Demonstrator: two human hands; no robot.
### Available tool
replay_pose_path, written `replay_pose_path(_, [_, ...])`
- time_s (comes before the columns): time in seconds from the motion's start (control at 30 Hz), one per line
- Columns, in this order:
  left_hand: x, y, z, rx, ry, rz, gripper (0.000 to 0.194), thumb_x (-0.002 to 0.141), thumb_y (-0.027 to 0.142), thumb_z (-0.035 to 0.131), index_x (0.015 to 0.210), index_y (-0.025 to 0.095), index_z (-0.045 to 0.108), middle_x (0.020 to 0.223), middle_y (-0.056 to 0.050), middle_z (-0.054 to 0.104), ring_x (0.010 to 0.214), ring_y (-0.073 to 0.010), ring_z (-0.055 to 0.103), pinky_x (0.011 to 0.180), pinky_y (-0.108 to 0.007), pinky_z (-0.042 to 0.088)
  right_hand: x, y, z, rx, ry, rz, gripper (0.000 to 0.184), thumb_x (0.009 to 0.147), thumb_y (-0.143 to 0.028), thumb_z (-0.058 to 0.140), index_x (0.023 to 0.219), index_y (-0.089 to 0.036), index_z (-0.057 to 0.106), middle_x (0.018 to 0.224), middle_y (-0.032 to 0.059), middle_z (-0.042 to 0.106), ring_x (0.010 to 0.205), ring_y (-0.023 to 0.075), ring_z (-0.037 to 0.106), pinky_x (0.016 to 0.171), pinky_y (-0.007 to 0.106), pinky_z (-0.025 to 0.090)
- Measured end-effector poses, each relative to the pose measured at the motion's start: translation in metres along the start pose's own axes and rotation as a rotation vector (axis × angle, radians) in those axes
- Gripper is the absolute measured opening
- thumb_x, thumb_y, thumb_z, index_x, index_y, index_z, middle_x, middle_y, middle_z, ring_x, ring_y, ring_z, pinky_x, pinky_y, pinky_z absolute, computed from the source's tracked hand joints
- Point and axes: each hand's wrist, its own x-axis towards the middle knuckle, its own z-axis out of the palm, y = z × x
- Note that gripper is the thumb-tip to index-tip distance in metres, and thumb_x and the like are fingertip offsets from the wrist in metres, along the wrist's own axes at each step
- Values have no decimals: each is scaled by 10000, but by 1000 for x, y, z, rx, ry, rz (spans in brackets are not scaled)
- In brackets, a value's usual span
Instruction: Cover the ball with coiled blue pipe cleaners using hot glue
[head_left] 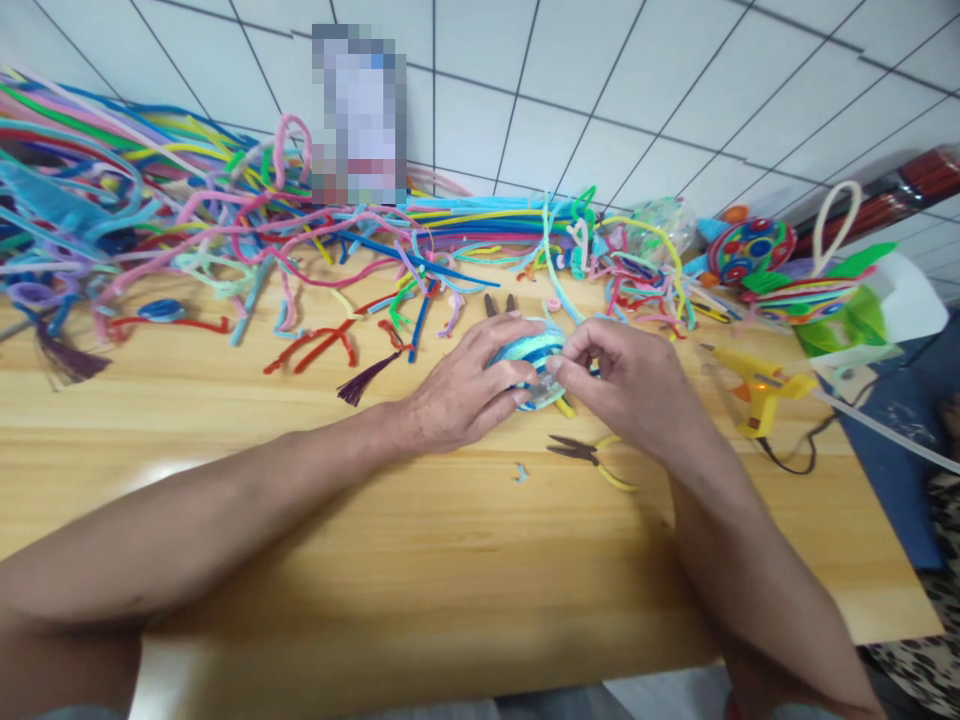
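A clear rounded shell [546, 392], banded with blue and turquoise pipe cleaners, sits above the table between my hands. My left hand [480, 385] curls around its left side, with the fingers over the top and front. At its right side my right hand [626, 375] is closed in a pinch, thumb and forefinger pressed to the wound strands. A light-blue pipe cleaner [559, 272] rises from behind the right fingers; its lower end is hidden. Below the hands lie yellow-handled pliers [589, 452] and a small blue scrap [520, 472].
Loose pipe cleaners [195, 225] are heaped along the tiled wall [480, 120]. A yellow glue gun [761, 390], its cord trailing, rests near the table's right edge. Behind it are a decorated ball [750, 248] and a striped piece with green leaves [806, 298]. A dark tassel [369, 378] lies left of my hands.
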Motion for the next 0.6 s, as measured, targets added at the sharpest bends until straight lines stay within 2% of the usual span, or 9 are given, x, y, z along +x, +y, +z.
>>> replay_pose_path(0.37, [1,0,-1,34,14,20,165,1104,331,574,1251,257,590,1551,-160,577,1527,-299,519,1230,-610,497,0,0,0,-3,11,-25,170,883,-218,693,736,-246,612,647,-33,651,537,119,464,553,293,349])
replay_pose_path(0.6, [2,0,-1,21,29,13,133,1104,289,566,1229,259,604,1526,-157,598,1512,-296,532,1220,-597,494,0,-1,1,3,7,-6,172,874,-221,699,732,-248,605,658,-32,660,557,127,498,568,298,356])
